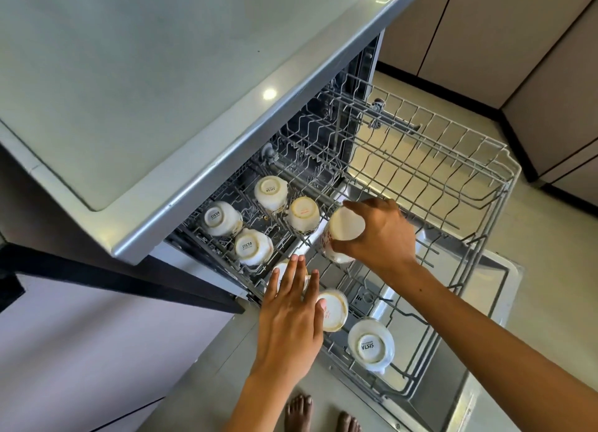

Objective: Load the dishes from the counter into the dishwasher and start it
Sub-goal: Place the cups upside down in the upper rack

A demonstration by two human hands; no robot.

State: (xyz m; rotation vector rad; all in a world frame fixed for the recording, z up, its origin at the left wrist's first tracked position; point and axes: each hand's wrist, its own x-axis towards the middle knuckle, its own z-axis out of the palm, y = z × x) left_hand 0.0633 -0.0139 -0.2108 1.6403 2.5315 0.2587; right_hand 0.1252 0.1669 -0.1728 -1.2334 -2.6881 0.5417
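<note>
R hand (pixel 378 234) grips upturned cup (pixel 343 234), base up, axis tilted, over rack (pixel 453 186); L hand (pixel 291 318) flat, fingers straight on another cup (pixel 284 270).

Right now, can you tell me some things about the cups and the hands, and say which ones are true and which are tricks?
1. The right hand grips a white cup turned bottom up. True.
2. The cups in the upper rack stand with their openings up. False: every cup there shows its base, like the one nearest the front.
3. The left hand has straight fingers resting on a cup at the rack's edge. True.
4. The dishwasher door is closed. False: it lies open under the pulled-out rack.
5. Plates fill the far side of the rack. False: that part holds only bare wire.
</note>
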